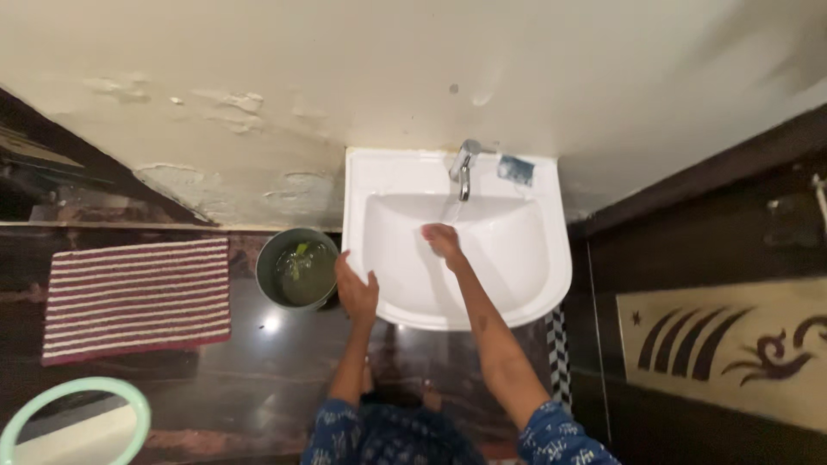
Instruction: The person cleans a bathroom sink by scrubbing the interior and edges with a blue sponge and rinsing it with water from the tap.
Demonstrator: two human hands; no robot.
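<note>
While water runs from the tap [464, 170], right hand [442, 239] cupped beneath it, left hand [356, 288] open, gripping sink [534, 284] rim.

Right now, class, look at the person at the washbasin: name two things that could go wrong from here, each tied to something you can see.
1. The right hand is under the running tap; water could splash over the rim of the basin onto the glossy dark floor, making it slippery.
2. The left hand rests on the basin's edge just beside the bucket of liquid; a nudge might tip or spill it.
</note>
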